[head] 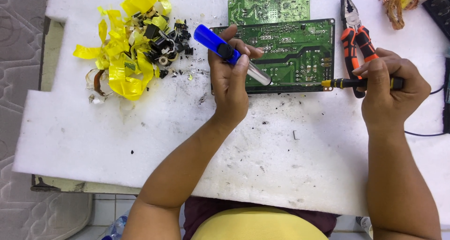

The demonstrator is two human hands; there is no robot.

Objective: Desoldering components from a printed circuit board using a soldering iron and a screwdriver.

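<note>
Blue-handled tool (220, 44), green circuit boards (300, 48), orange-and-black pliers (356, 38), yellow tape scraps (126, 43), white foam sheet (234, 146).

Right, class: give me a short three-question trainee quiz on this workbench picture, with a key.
1. True or false: the left hand holds the blue-handled tool over the lower circuit board.
2. What lies between the circuit boards and the right hand? A) pliers B) a hammer C) a cup
3. What colour is the tape in the scrap pile?

Key: 1 true; 2 A; 3 yellow.
</note>
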